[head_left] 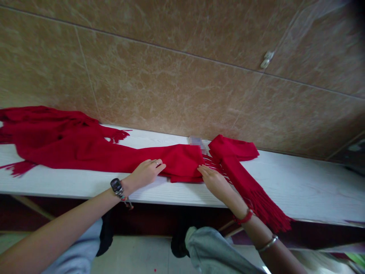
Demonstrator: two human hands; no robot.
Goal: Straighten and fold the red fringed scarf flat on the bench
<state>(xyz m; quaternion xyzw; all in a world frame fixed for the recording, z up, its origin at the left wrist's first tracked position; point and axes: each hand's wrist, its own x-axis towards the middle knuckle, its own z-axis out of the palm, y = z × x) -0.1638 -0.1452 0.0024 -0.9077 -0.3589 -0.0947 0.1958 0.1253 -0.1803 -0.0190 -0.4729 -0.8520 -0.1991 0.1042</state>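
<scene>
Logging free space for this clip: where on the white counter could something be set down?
The widest bare patch of white wood-grain counter lies right of the folded red fringed scarf. A narrower strip runs between the long red fabric and the front edge. Crowded: the middle, around the left hand and right hand, and rear left.

We have room over tabletop (313,186) at far right; fringed scarf (241,177) obstructs right hand (213,182) sideways; wall (171,83) behind.
</scene>
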